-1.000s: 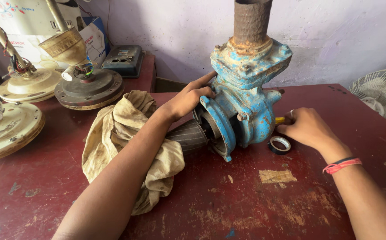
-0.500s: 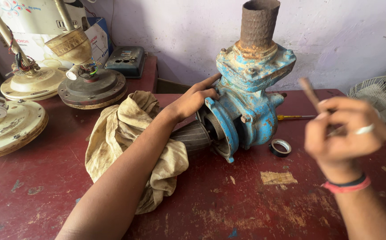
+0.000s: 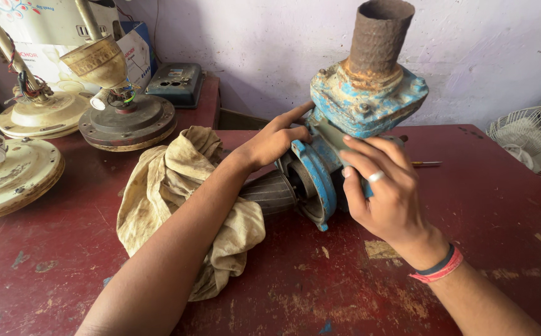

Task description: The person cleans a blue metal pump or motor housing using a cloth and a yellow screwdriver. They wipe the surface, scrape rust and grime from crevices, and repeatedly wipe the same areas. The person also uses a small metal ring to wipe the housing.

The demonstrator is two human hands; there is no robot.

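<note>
Gripping a blue cast pump [image 3: 357, 118] at the table's [image 3: 500, 205] centre, both hands wrap its body.

Left hand [image 3: 276, 140] curls on at nine o'clock, right hand [image 3: 382, 193] clasps at five; probably heavy, rigid, gritty, best held by the casing flange, not the rusty pipe [image 3: 379, 37].

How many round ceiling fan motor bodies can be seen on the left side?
3: one cream at the back, one dark beside it, one cream at the left edge. Others may be hidden.

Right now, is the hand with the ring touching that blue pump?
Touching. The head view shows the right hand laid flat on the blue pump, its fingers wrapped over the casing with no gap showing.
</note>
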